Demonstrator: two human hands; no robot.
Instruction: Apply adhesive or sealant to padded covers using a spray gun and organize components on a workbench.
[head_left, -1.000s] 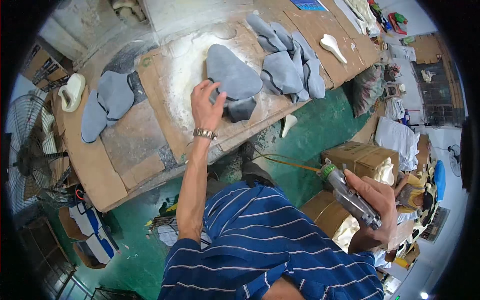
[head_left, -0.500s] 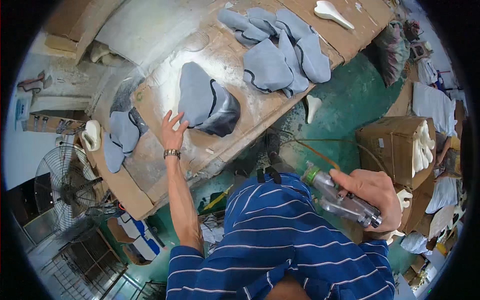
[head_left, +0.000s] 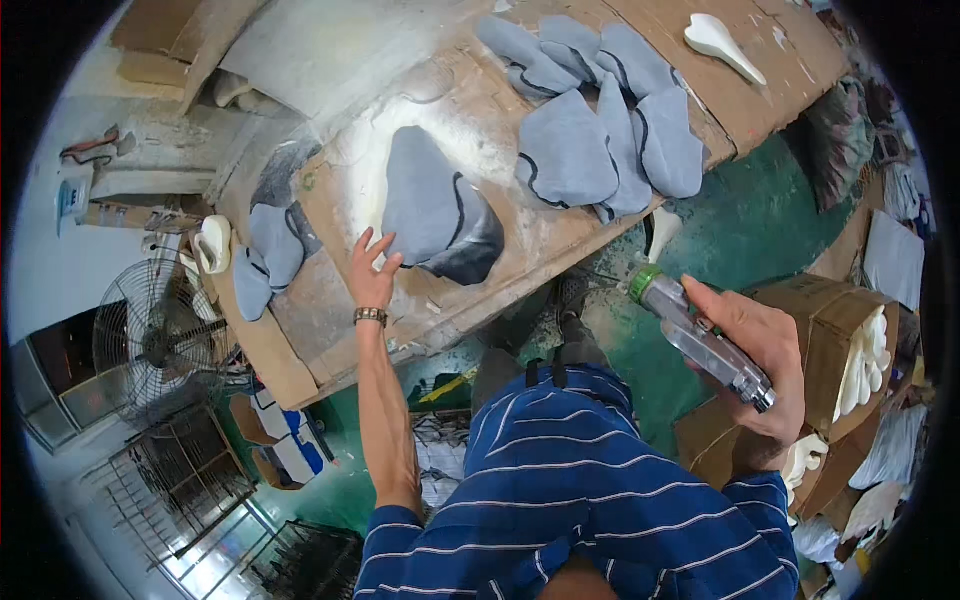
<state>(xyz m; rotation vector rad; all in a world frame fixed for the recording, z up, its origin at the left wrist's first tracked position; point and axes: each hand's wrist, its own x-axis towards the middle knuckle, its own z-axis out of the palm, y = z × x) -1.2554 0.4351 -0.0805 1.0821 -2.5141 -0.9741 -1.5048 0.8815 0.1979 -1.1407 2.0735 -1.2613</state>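
A grey saddle cover [head_left: 418, 200] with black edging and a dark side lies on the cardboard-covered table, inside a patch of white overspray. My left hand [head_left: 374, 275] is at its near left edge, fingers spread, fingertips touching or almost touching the fabric. My right hand [head_left: 762, 350] grips a spray gun [head_left: 700, 335] with a metal body and a green ring near its nozzle. The gun is held off the table's near edge, over the floor, its nozzle pointing toward the table. My right fingers are partly hidden behind it.
Several grey covers [head_left: 570, 150] overlap at the table's far right, beside a white saddle shell [head_left: 722, 45]. Two more covers [head_left: 276, 245] lie at the left, next to another white shell [head_left: 214, 244]. A caged fan [head_left: 155, 345] stands left; a cardboard box [head_left: 825, 330] of white shells stands right.
The spray gun has risen slightly toward the table in my right hand. My left hand stays at the cover's edge. The whole view has shifted a little.
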